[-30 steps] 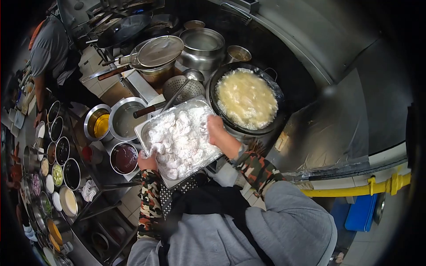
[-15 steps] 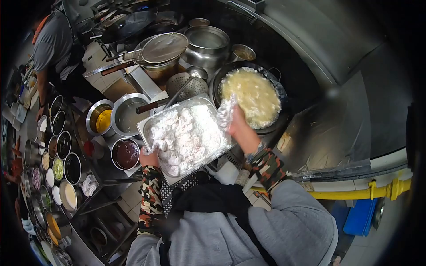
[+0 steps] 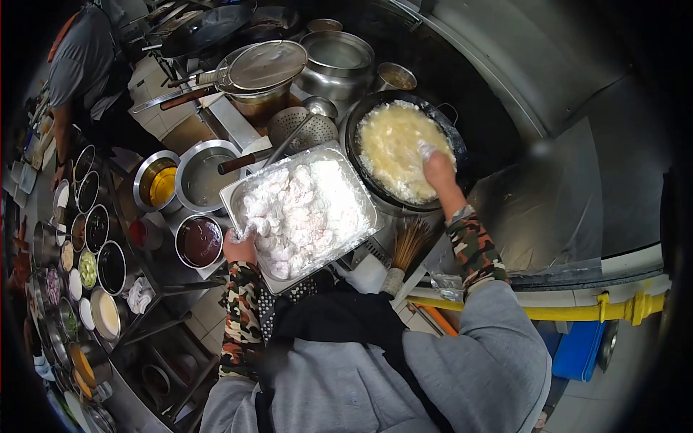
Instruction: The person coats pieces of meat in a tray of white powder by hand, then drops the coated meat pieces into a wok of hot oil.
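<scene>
My left hand (image 3: 240, 247) grips the left edge of a rectangular metal tray (image 3: 370, 229), its floury fingers over the rim. Flour-coated pieces (image 3: 289, 209) heap on the tray's left side, with loose flour on the right. Over a black wok (image 3: 351, 137) is my right hand (image 3: 439, 172), fingers together and pointing down, white at the tips. Whatever they may hold is hidden. Pale, foaming oil (image 3: 393, 141) fills the wok around frying pieces too blurred to name.
A perforated skimmer (image 3: 303, 128), a ladle (image 3: 320, 107) and a round strainer (image 3: 267, 65) lie beyond the tray. Pots of yellow liquid (image 3: 163, 186) and red sauce (image 3: 199, 242) stand left. A bamboo brush (image 3: 411, 242) stands below the wok. Another person (image 3: 83, 65) works at far left.
My right hand has moved right, from beside the tray's right edge to over the wok's oil. The bamboo brush has come into fuller view. My left hand stays on the tray.
</scene>
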Available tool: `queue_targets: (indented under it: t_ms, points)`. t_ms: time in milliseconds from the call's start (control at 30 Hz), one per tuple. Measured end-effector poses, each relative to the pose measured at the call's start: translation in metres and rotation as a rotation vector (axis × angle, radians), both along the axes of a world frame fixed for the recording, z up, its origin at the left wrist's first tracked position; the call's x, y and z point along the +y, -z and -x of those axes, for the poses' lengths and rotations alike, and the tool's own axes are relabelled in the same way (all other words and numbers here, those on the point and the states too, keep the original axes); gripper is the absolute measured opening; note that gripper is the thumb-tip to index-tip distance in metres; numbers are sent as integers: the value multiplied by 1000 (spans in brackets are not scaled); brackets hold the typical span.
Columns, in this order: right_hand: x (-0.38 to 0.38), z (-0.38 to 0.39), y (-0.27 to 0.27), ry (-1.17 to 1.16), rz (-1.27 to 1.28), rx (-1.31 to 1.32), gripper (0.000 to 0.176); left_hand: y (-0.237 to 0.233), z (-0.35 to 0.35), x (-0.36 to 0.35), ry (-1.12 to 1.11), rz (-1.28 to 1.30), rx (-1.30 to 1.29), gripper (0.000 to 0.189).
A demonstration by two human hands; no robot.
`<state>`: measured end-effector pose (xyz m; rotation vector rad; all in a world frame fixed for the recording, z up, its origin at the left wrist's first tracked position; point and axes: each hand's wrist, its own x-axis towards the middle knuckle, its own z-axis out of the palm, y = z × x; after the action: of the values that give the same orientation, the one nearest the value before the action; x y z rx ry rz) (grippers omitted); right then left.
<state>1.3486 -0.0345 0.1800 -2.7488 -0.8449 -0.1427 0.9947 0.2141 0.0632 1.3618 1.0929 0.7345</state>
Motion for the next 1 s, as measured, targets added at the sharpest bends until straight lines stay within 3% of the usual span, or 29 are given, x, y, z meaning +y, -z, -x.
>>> queue_targets:
  t_ms: [100,167,233,267,333,400,433,567,633,667,733,767,800,867,900,933,1000]
  points:
    - [15,4,-31,-10,-51,-132,24,-16,-3,-5,-23,-21,46,26]
    - [42,37,-48,-213,-254,-30,21,-18,-2,-3,-6,-40,75,25]
    - [55,64,-35,-342,128,198,18,-4,-2,0,-18,-26,25,24]
    - [57,74,-14,-516,233,268,17,-7,-3,-2,-34,-29,30,24]
    - [69,115,7,-572,629,195,17,3,-2,1,-19,-27,4,24]
    - [76,151,16,-454,582,226,18,6,-1,3,13,-27,-26,24]
    - [75,149,52,-428,518,224,18,4,-1,0,-4,3,-22,24]
    - [75,160,57,-387,322,203,21,9,-1,1,4,-6,-56,23]
    - [67,157,57,-510,-141,-80,26,7,0,0,11,5,-59,23]
    - [66,150,62,-506,-145,-84,26,11,-2,1,-12,21,-57,22]
    - [69,143,65,-234,-496,811,31,4,-1,-1,-39,39,-45,22]
    - [70,144,68,14,-693,1083,34,1,-2,-2,-26,30,-10,23]
    - [73,138,85,52,-766,1054,35,-5,-3,-3,-16,21,25,23]
    - [81,149,66,80,-1016,1118,30,-5,-5,-2,-43,7,3,25]
    - [80,139,77,100,-1037,1315,30,-15,-5,-3,-16,26,35,27]
    - [78,129,88,128,-1061,1514,30,16,-5,8,30,59,-8,27]
    - [82,126,81,281,-1068,1479,30,-27,-8,-3,19,-25,95,26]
